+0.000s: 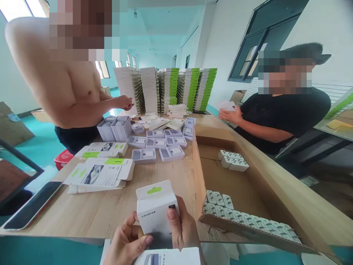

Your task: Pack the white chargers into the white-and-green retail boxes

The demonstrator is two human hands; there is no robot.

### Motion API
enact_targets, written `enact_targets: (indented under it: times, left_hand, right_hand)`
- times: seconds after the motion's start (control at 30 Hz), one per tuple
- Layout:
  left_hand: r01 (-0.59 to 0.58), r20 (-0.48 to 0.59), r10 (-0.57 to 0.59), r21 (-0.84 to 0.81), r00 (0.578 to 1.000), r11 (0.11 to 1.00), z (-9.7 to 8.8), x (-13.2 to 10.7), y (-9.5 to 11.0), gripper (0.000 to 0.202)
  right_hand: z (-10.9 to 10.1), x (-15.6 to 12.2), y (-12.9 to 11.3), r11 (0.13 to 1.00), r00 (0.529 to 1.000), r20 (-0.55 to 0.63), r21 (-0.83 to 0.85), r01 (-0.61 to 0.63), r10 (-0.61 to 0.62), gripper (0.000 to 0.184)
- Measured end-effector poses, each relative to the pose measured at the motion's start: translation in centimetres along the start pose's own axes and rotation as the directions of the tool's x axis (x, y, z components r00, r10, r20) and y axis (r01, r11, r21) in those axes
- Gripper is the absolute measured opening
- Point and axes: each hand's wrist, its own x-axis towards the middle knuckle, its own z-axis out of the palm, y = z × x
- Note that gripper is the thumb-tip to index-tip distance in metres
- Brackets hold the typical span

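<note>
Box (156, 211) pinched upright between left hand (126, 241) and right hand (182, 226); both press its sides; top flap (150, 191) raised; flat carton (168, 256) just below.

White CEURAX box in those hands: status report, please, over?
Left hand and right hand gripping white CEURAX box upright. Top flap standing up. Flat printed carton just below. Cardboard tray wall beside right hand.

Ahead of the white carton (156, 208) in the hands (183, 230), a strip of pale wooden worktop (124, 209) runs left toward a phone (33, 204). To the right, the raised wall of a cardboard box (199, 173) stands before the white packaged items (233, 160) inside. Farther ahead, flattened printed cartons (99, 175), white trays (157, 145) and tall stacks of boxes (171, 88) block the way.
</note>
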Motion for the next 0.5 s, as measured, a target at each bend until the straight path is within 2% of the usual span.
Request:
enact_targets:
  times: [0.1, 0.27, 0.4, 0.5]
  left_hand:
    - [-0.011, -0.002, 0.012, 0.086, 1.0, 0.996, 0.0, -0.2, 0.6, 0.051]
    - [0.023, 0.066, -0.03, 0.097, 0.997, 0.995, 0.9, -0.7, 1.0, 0.053]
    - [0.024, -0.022, -0.024, 0.029, 0.999, 0.999, 2.0, -0.8, 0.5, 0.056]
    - [0.042, -0.067, -0.046, -0.058, 0.997, 0.997, 1.8, -0.3, -0.2, 0.057]
  right_hand:
    - [-0.5, 0.2, -0.6, 1.0, 1.0, 0.008, -0.006, -0.017, 0.017, 0.068]
    - [-1.1, 1.2, -1.9, 0.972, 0.984, 0.164, 0.209, -0.107, 0.073, 0.064]
    - [-1.1, 2.2, -1.9, 0.982, 0.979, 0.154, 0.112, -0.153, 0.135, 0.064]
    - [-0.3, 2.3, -0.5, 0.975, 0.973, 0.202, 0.168, -0.145, 0.11, 0.073]
